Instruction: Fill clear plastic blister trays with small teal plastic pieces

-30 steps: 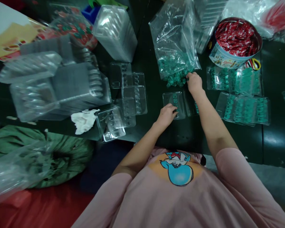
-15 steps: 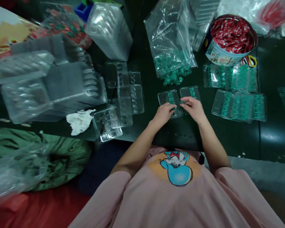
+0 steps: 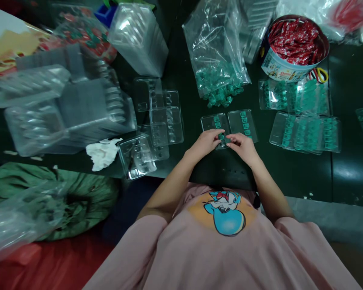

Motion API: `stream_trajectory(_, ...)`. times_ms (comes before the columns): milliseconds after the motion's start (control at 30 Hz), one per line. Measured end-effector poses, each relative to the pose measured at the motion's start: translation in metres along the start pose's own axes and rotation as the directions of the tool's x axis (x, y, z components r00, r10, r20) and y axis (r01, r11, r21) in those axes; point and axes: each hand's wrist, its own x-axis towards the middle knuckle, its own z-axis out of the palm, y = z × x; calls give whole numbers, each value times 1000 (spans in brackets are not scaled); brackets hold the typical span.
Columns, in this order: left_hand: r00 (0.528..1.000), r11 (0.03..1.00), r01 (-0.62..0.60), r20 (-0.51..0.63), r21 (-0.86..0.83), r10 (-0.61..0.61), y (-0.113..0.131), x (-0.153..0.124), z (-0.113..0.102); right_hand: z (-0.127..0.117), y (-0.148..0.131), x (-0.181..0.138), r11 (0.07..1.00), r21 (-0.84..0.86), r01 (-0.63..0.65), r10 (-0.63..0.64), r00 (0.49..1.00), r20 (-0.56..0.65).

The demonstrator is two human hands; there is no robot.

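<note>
A clear plastic tray (image 3: 208, 123) lies in front of me, with small green translucent cubes (image 3: 217, 121) in a row of its pockets. My left hand (image 3: 205, 143) rests over its lower left part, thumb and forefinger closed round a green cube at the row's lower end. From the right, my right hand (image 3: 243, 148) reaches to the tray's lower right edge. Its fingertips are pinched together, and whatever they hold is too small to make out. Just beyond this hand lies a second clear tray (image 3: 236, 121) with a row of green cubes.
Loose green cubes spill from a clear bag (image 3: 211, 40) ahead. Filled trays (image 3: 305, 133) overlap at right, below a round tin (image 3: 286, 71) of red packets and yellow-handled scissors (image 3: 322, 75). At left are unfilled trays (image 3: 175, 127), tall tray stacks (image 3: 84, 106) and crumpled white tissue (image 3: 102, 154).
My right hand has moved down and left, from the second tray to the first, uncovering the second tray's lower cubes. My left hand has shifted slightly left, its fingers still at the same row.
</note>
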Motion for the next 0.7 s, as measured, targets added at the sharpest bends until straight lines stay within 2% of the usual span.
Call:
stream_trajectory(100, 994, 997, 20, -109, -79, -29, 0, -12, 1, -2, -9, -1, 986, -146, 79, -72, 996, 54)
stream_trajectory(267, 964, 994, 45, -256, -96, -68, 1, -32, 6, 3, -13, -1, 952, -261, 159, -131, 984, 120)
stream_trajectory(533, 957, 991, 74, -272, -111, -102, -3, -37, 10, 15, -15, 6, 890, -416, 188, -106, 971, 212)
stream_trajectory(700, 961, 991, 81, -257, -105, -106, -3, -36, 11, 21, -13, 10, 864, -472, 173, -76, 973, 218)
